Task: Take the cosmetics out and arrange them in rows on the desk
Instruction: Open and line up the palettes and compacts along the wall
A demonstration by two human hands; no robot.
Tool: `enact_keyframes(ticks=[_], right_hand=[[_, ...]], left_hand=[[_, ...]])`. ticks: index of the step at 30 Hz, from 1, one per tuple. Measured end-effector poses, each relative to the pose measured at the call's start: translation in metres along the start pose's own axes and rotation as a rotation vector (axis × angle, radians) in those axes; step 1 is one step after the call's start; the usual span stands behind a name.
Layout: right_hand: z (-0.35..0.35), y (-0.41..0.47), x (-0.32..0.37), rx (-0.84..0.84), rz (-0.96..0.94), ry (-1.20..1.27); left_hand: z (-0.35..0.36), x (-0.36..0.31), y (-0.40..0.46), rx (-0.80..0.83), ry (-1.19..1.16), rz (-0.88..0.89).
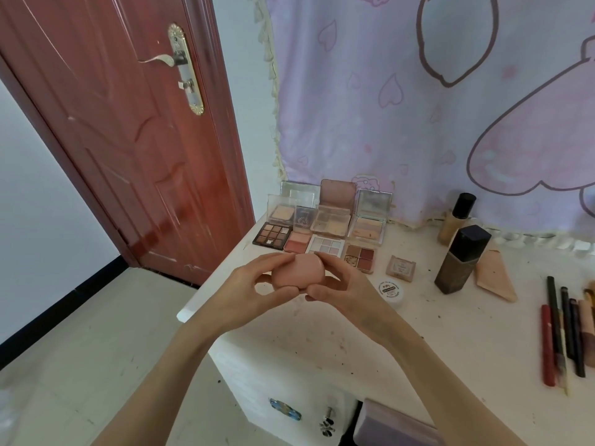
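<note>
Both hands hold a round pink compact (297, 272) above the desk's left part. My left hand (248, 289) grips its left side, and my right hand (338, 289) pinches its right side with thumb below and fingers on top. The compact is closed. Behind it on the white desk (370, 342) lie open palettes in rows: a dark eyeshadow palette (272, 235), a pink blush (297, 241), a pale grid palette (325, 246) and a brown-red palette (360, 256). Several more open compacts stand behind them against the cloth.
A small square compact (401, 268) and a white jar (391, 290) sit right of my hands. Two foundation bottles (462, 259) and a beige tube (494, 280) stand further right. Several pencils and brushes (565, 329) lie at the right edge. A red door (128, 123) is on the left.
</note>
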State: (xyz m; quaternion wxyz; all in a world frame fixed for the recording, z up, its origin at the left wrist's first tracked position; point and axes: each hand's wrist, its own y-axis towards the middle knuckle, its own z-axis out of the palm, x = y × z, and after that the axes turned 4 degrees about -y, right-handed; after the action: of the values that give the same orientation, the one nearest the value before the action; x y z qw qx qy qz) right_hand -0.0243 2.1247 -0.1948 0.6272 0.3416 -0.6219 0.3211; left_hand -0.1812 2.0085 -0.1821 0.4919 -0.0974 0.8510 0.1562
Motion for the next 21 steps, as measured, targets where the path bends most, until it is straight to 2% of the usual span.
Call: enact_keyframes(ticks=[3,17,21], right_hand=[[0.003,0.005,-0.006,-0.05,0.003,-0.045],[0.019,0.027,-0.038,-0.039,0.03,-0.12],[0.031,0.041,-0.044,-0.038,-0.036,-0.391]], left_hand=[[-0.003,0.005,0.0,0.0,-0.025,0.001],[-0.023,0.021,0.013,0.094,-0.098,-0.122],[-0.033,0.027,0.025,-0.004,-0.194,-0.205]])
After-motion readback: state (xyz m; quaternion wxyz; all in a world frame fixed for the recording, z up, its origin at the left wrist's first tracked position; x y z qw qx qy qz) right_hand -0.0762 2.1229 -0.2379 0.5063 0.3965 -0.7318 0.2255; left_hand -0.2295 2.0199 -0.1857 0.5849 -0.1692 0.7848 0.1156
